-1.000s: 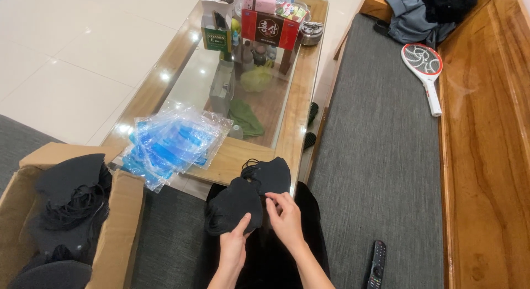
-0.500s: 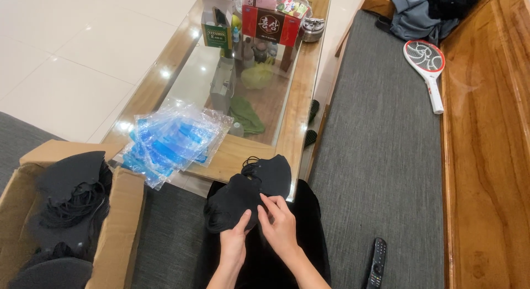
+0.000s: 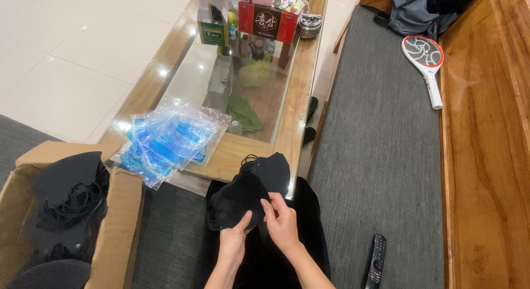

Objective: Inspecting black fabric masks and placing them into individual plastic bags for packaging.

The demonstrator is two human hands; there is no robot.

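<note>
In my lap lies a stack of black face masks (image 3: 248, 187) with thin ear loops, its far end resting on the near edge of the table. My left hand (image 3: 236, 239) pinches the near edge of the stack from the left. My right hand (image 3: 281, 223) grips the same edge from the right, fingers curled onto the top mask. Both hands sit close together over my dark trousers.
A glass-topped wooden coffee table (image 3: 298, 101) carries a pile of clear blue plastic sleeves (image 3: 168, 140) and boxes and jars at its far end. A cardboard box (image 3: 118, 223) of black masks stands at left. A remote (image 3: 376, 261) and an electric swatter (image 3: 425, 60) lie on the grey cushion.
My hands have shifted slightly on the near edge of the mask stack, the right hand closing in toward the left. The stack stays in my lap.
</note>
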